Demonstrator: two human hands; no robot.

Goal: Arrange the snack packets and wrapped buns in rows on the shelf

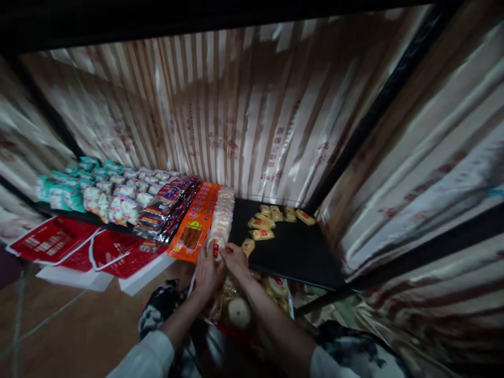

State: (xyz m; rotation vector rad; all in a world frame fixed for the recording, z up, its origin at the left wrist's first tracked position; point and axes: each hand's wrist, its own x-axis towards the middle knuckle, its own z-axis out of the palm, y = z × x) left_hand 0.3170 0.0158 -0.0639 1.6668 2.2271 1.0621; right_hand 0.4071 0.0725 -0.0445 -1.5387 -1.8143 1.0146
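Observation:
Both my hands meet at the front edge of a black shelf. My left hand is closed around a small round wrapped snack with a red label. My right hand pinches at the right side of the same snack. Just behind it runs a row of pale round wrapped snacks, reaching to the back of the shelf. An orange snack packet lies flat to the left of that row. Below my forearms, a bag of wrapped snacks sits partly hidden between my knees.
Several yellow wrapped snacks lie scattered on the right of the shelf. Stacked dark packets, white packets and teal packets fill the left. Red gift bags stand below. A black frame post rises at right before striped sheeting.

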